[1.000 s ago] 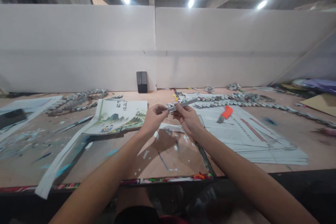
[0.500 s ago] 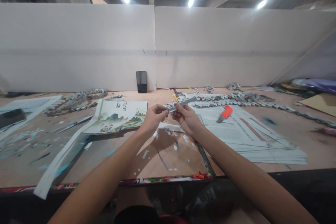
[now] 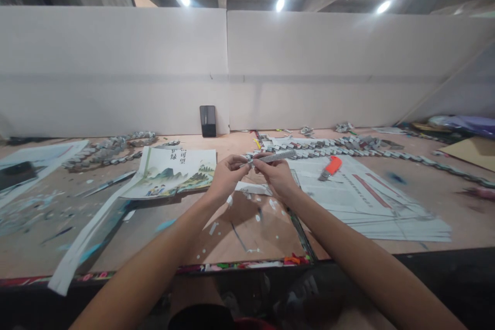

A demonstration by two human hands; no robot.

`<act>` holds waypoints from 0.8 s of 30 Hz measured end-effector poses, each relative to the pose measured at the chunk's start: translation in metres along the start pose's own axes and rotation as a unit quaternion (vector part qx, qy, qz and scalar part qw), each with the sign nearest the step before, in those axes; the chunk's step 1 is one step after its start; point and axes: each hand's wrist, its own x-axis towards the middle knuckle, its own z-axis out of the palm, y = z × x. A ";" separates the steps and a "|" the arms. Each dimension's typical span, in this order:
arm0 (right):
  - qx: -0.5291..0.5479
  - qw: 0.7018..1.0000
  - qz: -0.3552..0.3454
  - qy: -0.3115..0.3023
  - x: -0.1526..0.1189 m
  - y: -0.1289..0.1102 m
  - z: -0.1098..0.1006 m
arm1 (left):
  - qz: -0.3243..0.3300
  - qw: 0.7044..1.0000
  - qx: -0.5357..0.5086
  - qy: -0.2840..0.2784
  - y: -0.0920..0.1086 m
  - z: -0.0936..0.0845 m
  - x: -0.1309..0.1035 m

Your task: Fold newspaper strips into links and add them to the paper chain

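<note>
Both of my hands meet above the middle of the table, fingertips nearly touching. A narrow folded strip of printed paper (image 3: 279,155) sticks out to the right from between them. My right hand (image 3: 277,174) pinches it with thumb and forefinger. My left hand (image 3: 229,171) closes on its left end, where the fingers hide most of the paper. Just behind the hands lies a long woven chain of folded paper (image 3: 309,150), which runs off to the right. Below the fingers a loose white paper strip (image 3: 253,188) rests on the table.
An orange utility knife (image 3: 331,167) lies on stacked printed sheets (image 3: 371,201) at right. To the left are an illustrated booklet (image 3: 181,175), scissors (image 3: 110,183), another paper chain (image 3: 108,149) and a long strip (image 3: 83,240) overhanging the front edge. A phone (image 3: 208,121) leans against the white panel.
My right fingers have shifted slightly left and closer to my left fingertips. The folded strip's free end now points more level to the right. Everything else looks the same.
</note>
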 end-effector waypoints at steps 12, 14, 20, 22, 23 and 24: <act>0.028 0.999 -0.013 0.020 -0.001 -0.014 0.002 | 0.026 0.998 0.056 -0.001 0.004 0.000 -0.002; 0.027 0.999 -0.025 0.020 -0.001 -0.013 0.001 | 0.028 0.997 0.069 0.011 0.005 0.000 -0.002; -0.007 0.997 -0.062 0.037 0.000 -0.008 -0.001 | 0.030 0.997 0.067 0.019 0.000 -0.003 0.000; -0.002 0.997 -0.058 0.045 0.001 -0.009 0.000 | 0.027 0.999 0.037 0.005 -0.002 -0.004 0.002; 0.003 0.997 -0.051 0.050 0.001 -0.010 0.000 | 0.027 0.999 0.027 -0.005 -0.003 -0.005 0.003; 0.011 0.997 -0.044 0.056 0.001 -0.011 0.001 | 0.028 0.999 0.022 -0.016 -0.003 -0.005 0.003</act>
